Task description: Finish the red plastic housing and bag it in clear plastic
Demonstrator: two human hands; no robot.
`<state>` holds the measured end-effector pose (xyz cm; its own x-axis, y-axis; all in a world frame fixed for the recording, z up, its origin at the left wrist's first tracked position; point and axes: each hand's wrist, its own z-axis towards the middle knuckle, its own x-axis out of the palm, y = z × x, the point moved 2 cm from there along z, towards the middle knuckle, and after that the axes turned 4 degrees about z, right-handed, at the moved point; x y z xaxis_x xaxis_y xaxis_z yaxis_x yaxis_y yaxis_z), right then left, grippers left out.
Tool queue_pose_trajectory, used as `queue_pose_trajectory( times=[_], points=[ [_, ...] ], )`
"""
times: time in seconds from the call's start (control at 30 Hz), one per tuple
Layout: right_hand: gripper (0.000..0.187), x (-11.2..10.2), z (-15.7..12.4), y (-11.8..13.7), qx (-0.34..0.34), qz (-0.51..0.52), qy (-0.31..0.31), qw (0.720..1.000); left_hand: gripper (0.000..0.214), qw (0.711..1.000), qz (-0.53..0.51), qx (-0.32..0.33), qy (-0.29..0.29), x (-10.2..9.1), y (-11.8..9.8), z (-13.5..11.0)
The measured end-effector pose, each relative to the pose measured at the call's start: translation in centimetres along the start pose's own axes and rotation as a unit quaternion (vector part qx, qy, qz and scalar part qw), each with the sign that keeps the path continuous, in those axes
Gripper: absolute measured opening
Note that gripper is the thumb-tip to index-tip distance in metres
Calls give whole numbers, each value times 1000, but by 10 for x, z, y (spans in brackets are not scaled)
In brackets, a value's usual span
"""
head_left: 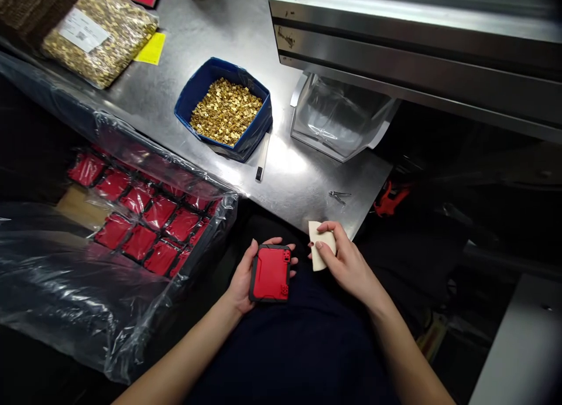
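My left hand (242, 279) is closed round a flat red plastic part with a black rim (271, 273), held over my lap. My right hand (345, 261) pinches a small cream-white block (319, 244) just to the right of it, near the front edge of the steel table (298, 177). The two hands are a little apart and do not touch.
A blue bin of small brass pieces (225, 109) sits on the table, with a white pen-like tool (262, 157) and a clear plastic cover (338, 115) beside it. A bag of brass pieces (99, 33) lies far left. A plastic-lined box of several red parts (144, 215) stands at my left.
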<state>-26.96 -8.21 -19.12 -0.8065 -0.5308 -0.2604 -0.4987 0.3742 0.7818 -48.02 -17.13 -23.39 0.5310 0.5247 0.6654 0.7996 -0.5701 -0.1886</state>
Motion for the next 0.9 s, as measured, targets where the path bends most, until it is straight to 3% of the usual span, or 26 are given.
queue_pose_trajectory(
  times=[0.47, 0.6, 0.77, 0.9],
  points=[
    [36, -3, -36, 1, 19, -35, 42, 998, 58, 998, 9, -31, -55, 11, -3, 4],
    [51, -6, -41, 0, 20, -49, 51, 997, 58, 998, 7, -34, -59, 11, -2, 5],
    [24, -5, -46, 12, -17, -55, 117, 991, 57, 998, 7, -34, -61, 13, -3, 5],
    [25, 2, -50, 17, -77, -102, 127, 984, 56, 997, 5, -40, -58, 13, -3, 6]
  ],
)
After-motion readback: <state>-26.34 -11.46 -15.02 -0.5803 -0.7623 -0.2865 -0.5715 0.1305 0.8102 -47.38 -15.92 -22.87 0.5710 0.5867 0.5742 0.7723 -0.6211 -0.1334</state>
